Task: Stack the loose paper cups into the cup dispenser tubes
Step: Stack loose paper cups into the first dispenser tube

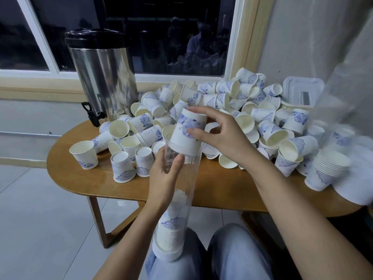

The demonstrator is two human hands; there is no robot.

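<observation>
Partly cut off by the right edge, a second clear plastic tube shows only as a blur, and the cups behind it are hard to make out. Through the clear plastic dispenser tube in front, the far fingers of the left hand are dimly visible. That hand wraps the tube just below its open mouth, thumb on the near side. The tube's foot rests on a thigh in blue jeans, with a nested stack of cups inside its lower part. The right hand pinches a white paper cup with blue floral print, held upside down, its rim just entering the tube's mouth. Its thumb is on the cup's side, forefinger over the base, and the other fingers are spread loose. Behind, a heap of loose matching cups covers the oval wooden table.
</observation>
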